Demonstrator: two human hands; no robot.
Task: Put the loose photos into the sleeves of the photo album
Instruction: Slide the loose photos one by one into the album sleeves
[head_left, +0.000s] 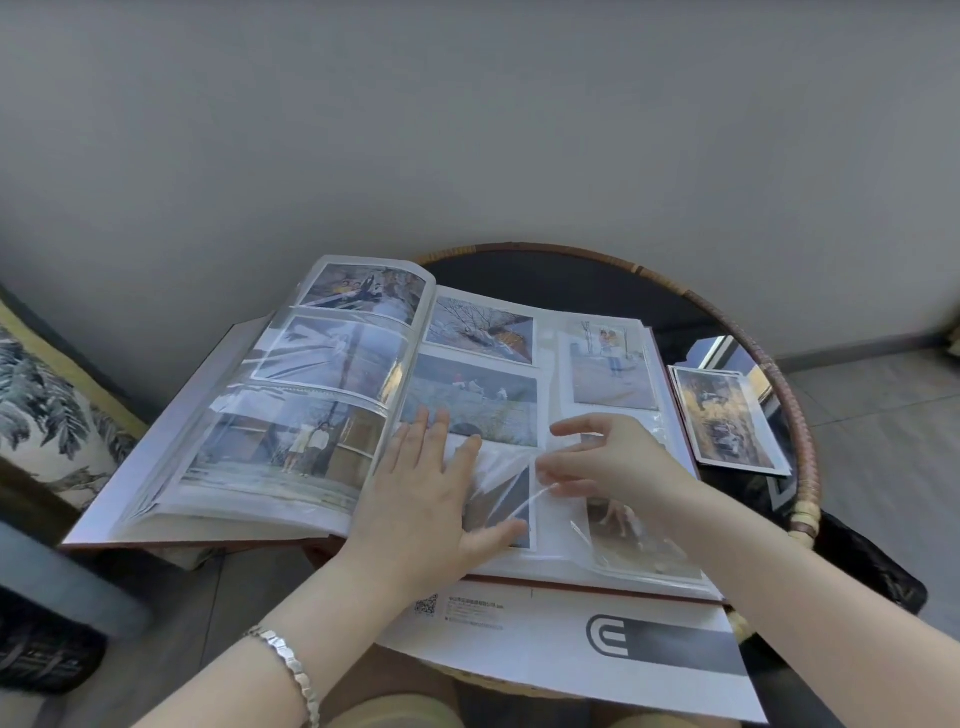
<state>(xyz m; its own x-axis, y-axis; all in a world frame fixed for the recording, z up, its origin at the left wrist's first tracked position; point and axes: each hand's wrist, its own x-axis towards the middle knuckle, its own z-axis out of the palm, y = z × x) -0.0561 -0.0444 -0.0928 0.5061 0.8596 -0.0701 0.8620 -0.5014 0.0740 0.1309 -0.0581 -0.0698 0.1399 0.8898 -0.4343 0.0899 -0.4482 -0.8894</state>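
Round dark table (802, 436) with a woven rim carries the open photo album (332, 364), and I take the album as my reference. On its right page, lower part, my left hand (421, 499) lies flat with the fingers straight and spread, pressing beside a photo (506, 499) that sits partly under the clear sleeve (524, 501). My right hand (613, 467) is just right of it, fingertips bent at the lifted film edge; because of blur I cannot tell if they pinch it. Loose photos (727, 421) lie stacked on the table just right of the album. A white envelope (571, 639) lies under the album's near edge.
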